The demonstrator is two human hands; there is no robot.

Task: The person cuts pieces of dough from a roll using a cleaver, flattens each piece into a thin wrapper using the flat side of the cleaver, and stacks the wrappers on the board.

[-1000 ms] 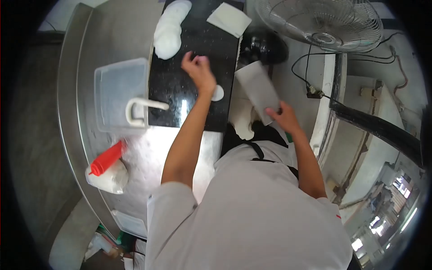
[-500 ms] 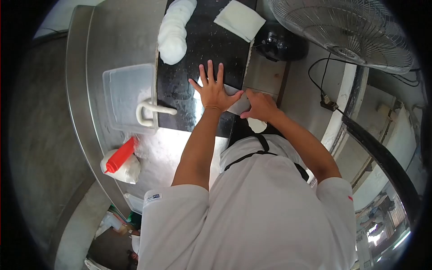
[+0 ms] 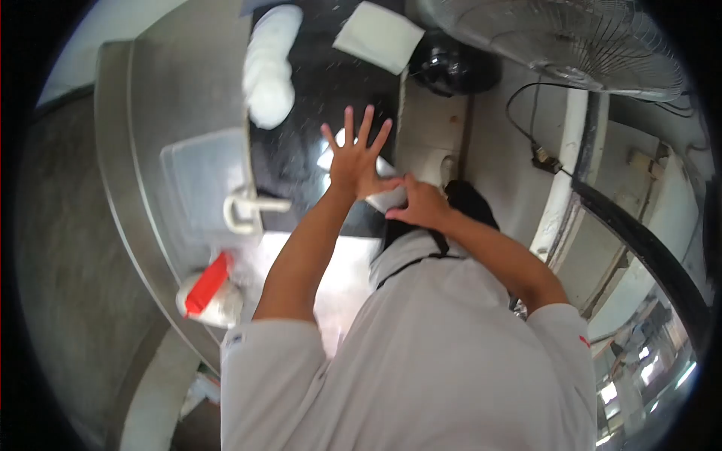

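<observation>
My left hand [image 3: 356, 167] lies spread on a flat, pale grey metal blade [image 3: 387, 197] over the black work board [image 3: 323, 90]. The thumb reaches right, close to my right hand. My right hand [image 3: 423, 206] is closed around the blade's right end, thumb and forefinger at its edges; any handle is hidden. Beyond my left hand, a row of overlapping thin white rounds [image 3: 271, 98], like dough wrappers, runs along the board's left side. A rope of white dough [image 3: 263, 204] lies curled at the board's left edge, partly over a translucent plastic lid or tray [image 3: 199, 177].
A folded pale cloth [image 3: 378, 36] lies at the board's far right. Left of me, a red squeeze bottle [image 3: 208, 286] rests on a whitish bundle [image 3: 226, 307]. A wire-caged fan [image 3: 560, 37] stands at the upper right, near a black rounded object [image 3: 455, 66] and a cable [image 3: 511, 109].
The camera view has shifted, so the board and its things appear lower and further left. My left hand has turned slightly to the right on the blade; my right hand keeps its grip.
</observation>
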